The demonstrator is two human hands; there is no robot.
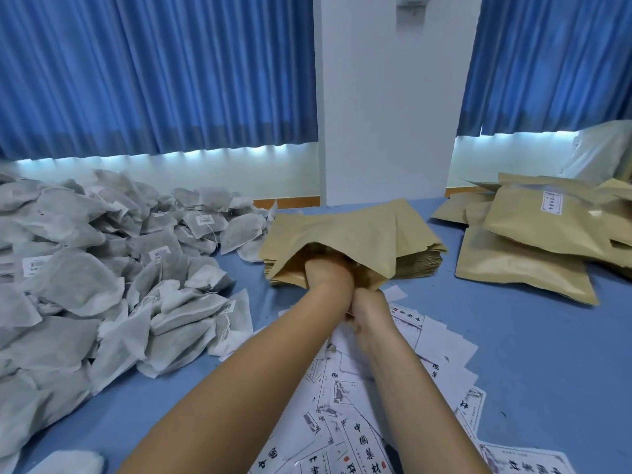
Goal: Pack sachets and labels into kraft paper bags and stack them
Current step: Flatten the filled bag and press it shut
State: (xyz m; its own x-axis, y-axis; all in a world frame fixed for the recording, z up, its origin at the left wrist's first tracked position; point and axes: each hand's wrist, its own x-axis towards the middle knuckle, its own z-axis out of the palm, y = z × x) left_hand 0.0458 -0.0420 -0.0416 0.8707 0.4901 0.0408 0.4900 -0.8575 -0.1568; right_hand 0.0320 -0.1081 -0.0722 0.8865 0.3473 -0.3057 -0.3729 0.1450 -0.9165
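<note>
The person's left hand (326, 273) is buried in the bag (359, 230), its fingers hidden and their state indeterminable; the right hand (371, 307) grips the near lip.

Your blue bench (513, 336) carries four lots — sachets (85, 268) heaped at your left, flat kraft bags (420, 261) stacked mid-bench, filled bags (533, 241) piled right, printed labels (359, 432) scattered nearest you.

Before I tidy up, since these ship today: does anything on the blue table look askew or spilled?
Yes. The filled brown kraft paper bags at far right lie crooked, not squarely stacked, and the white printed paper labels sprawl loose at all angles in the foreground. Nothing looks torn.
</note>
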